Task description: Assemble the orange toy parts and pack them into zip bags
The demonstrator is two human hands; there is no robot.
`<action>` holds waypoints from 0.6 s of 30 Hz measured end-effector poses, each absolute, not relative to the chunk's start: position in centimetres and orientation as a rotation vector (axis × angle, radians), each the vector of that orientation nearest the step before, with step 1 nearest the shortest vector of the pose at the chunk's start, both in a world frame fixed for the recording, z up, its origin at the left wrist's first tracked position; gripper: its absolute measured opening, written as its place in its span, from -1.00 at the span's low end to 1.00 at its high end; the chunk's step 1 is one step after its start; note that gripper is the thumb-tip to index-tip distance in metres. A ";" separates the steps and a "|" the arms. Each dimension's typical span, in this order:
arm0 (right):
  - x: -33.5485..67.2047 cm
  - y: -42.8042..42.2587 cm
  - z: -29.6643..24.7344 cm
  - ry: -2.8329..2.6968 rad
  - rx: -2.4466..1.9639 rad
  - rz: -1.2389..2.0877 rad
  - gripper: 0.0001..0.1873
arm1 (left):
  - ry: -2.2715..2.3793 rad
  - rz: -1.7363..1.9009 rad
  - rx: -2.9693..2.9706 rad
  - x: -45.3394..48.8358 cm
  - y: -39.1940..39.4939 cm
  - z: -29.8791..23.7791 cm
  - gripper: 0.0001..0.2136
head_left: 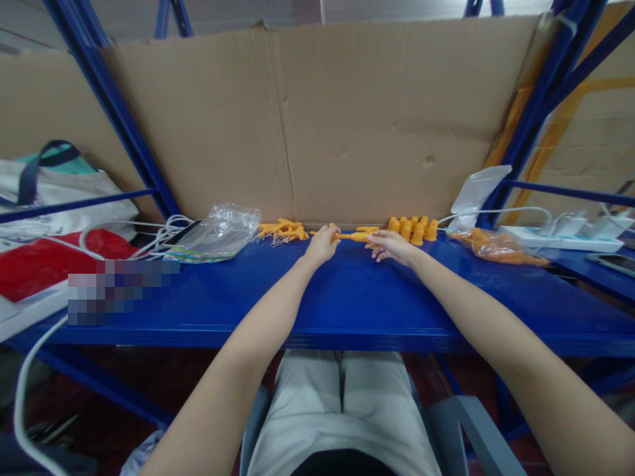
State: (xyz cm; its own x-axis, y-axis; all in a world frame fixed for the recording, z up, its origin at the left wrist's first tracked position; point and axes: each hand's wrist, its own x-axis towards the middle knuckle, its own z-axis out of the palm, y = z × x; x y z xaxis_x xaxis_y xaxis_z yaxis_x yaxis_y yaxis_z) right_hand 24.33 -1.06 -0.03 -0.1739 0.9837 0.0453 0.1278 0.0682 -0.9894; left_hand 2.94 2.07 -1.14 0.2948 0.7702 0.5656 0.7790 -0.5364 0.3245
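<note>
Orange piece (358, 236), slim, spanning both hands, blue table's (347, 297) far side, near its middle. Cardboard panel (367, 119) upright behind table. Clear plastic bag (213, 235) at table's far side, left; filled bag (496, 246), orange contents, far right. Left hand (322, 243) over table's far side, fingers curled round piece's left end; right hand (389, 244) pinching its right end, other fingers loose. Orange cups (414, 228) in rows, table's far side, right of middle; small silvery chains (274, 240), left of middle
</note>
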 end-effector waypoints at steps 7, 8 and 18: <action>25.6 0.7 -0.5 -1.528 -1.139 0.601 -0.47 | -1.379 -1.165 -2.661 3.0 2.3 -1.8 -0.45; 25.9 0.9 -0.6 -1.572 -1.181 0.476 -0.50 | -1.382 -1.140 -2.673 2.9 2.3 -1.8 -0.46; 26.0 0.4 -1.1 -1.994 -1.584 -0.392 -0.72 | -1.425 -0.984 -2.702 3.0 2.4 -1.9 -0.62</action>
State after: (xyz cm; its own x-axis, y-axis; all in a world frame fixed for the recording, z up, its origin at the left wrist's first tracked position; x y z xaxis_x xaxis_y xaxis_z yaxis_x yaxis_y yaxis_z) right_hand 26.01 0.35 -1.13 -0.1477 0.7961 0.5869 0.9589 0.2605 -0.1121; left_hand 3.03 2.35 -1.91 0.4183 0.7677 0.4855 0.7263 -0.6037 0.3287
